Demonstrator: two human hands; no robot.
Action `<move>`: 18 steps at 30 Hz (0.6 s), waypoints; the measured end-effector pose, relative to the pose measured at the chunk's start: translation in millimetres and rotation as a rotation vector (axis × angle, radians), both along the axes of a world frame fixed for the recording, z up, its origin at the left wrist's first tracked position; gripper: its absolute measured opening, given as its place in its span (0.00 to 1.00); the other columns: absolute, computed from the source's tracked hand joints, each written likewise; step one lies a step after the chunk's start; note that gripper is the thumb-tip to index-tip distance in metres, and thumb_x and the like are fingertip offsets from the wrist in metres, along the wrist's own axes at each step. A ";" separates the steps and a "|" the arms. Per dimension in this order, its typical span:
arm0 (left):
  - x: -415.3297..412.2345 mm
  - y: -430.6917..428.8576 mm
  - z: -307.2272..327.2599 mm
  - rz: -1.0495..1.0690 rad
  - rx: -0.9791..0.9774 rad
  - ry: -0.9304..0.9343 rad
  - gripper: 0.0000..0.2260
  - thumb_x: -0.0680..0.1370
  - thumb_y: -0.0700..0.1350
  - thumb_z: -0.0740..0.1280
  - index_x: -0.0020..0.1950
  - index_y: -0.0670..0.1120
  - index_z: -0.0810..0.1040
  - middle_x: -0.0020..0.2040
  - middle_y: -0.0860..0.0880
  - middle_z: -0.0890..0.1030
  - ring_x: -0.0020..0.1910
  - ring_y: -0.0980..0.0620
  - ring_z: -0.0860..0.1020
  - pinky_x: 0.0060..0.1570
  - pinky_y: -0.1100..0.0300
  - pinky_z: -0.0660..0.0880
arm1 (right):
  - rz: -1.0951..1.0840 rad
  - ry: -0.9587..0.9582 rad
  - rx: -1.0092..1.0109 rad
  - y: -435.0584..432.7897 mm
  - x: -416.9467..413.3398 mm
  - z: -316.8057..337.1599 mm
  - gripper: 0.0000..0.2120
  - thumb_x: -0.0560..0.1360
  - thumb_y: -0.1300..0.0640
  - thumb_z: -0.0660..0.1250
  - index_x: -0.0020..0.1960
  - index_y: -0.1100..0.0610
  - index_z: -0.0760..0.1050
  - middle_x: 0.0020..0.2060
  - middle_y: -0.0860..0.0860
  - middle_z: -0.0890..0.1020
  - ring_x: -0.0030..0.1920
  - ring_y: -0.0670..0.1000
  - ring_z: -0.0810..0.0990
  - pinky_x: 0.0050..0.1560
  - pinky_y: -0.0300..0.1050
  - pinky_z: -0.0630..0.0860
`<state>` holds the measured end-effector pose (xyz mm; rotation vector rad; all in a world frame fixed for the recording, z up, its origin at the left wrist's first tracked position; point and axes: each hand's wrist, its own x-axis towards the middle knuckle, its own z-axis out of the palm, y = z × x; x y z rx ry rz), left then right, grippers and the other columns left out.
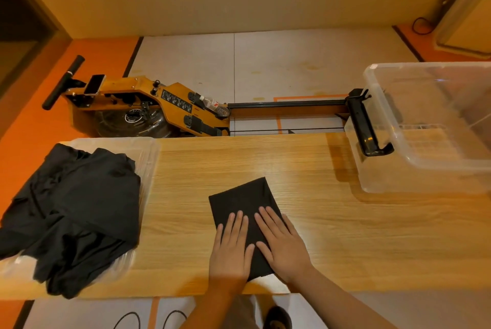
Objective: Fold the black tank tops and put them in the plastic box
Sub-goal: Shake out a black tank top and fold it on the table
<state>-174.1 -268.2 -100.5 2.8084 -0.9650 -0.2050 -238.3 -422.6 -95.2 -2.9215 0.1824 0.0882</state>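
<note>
Black folded top (244,204) | near half hid under both hands (259,246)

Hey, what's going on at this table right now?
A person is folding black tank tops. Both hands, left hand and right hand, press flat on a folded tank top on the wooden table. A pile of unfolded tank tops waits on the left. The clear plastic box on the right looks empty.
</note>
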 end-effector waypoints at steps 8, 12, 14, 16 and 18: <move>7.0 13.7 4.9 -0.136 0.061 -0.022 0.26 0.80 0.55 0.52 0.77 0.47 0.61 0.77 0.48 0.62 0.77 0.52 0.54 0.70 0.50 0.54 | -0.169 0.022 0.001 11.9 -41.3 -3.6 0.27 0.81 0.43 0.46 0.77 0.53 0.58 0.76 0.53 0.61 0.76 0.54 0.57 0.71 0.51 0.52; 1.3 15.5 12.7 -0.101 0.044 -0.014 0.27 0.79 0.54 0.52 0.77 0.45 0.60 0.77 0.47 0.62 0.77 0.51 0.55 0.70 0.50 0.55 | -0.182 -0.007 -0.017 18.1 -45.0 2.4 0.28 0.80 0.44 0.50 0.76 0.55 0.60 0.76 0.56 0.60 0.76 0.58 0.57 0.72 0.53 0.51; -10.4 15.9 18.7 -0.086 0.018 -0.003 0.27 0.79 0.54 0.53 0.77 0.45 0.60 0.77 0.47 0.62 0.76 0.52 0.56 0.70 0.51 0.55 | -0.113 -0.040 -0.016 19.1 -35.7 14.2 0.30 0.76 0.44 0.54 0.75 0.57 0.62 0.75 0.57 0.62 0.76 0.57 0.57 0.71 0.53 0.53; -22.6 18.2 19.8 -0.090 0.023 0.019 0.25 0.82 0.55 0.49 0.77 0.45 0.59 0.76 0.48 0.63 0.76 0.53 0.56 0.69 0.52 0.56 | -0.006 -0.061 -0.019 18.7 -27.8 19.7 0.30 0.76 0.45 0.55 0.74 0.58 0.64 0.74 0.55 0.64 0.76 0.54 0.57 0.71 0.52 0.55; -29.6 23.4 17.6 -0.060 0.056 0.057 0.26 0.83 0.57 0.43 0.78 0.46 0.57 0.76 0.48 0.63 0.77 0.52 0.54 0.69 0.52 0.55 | 0.090 -0.020 -0.005 18.8 -27.8 16.2 0.29 0.77 0.44 0.55 0.74 0.56 0.64 0.74 0.53 0.65 0.76 0.50 0.55 0.71 0.49 0.54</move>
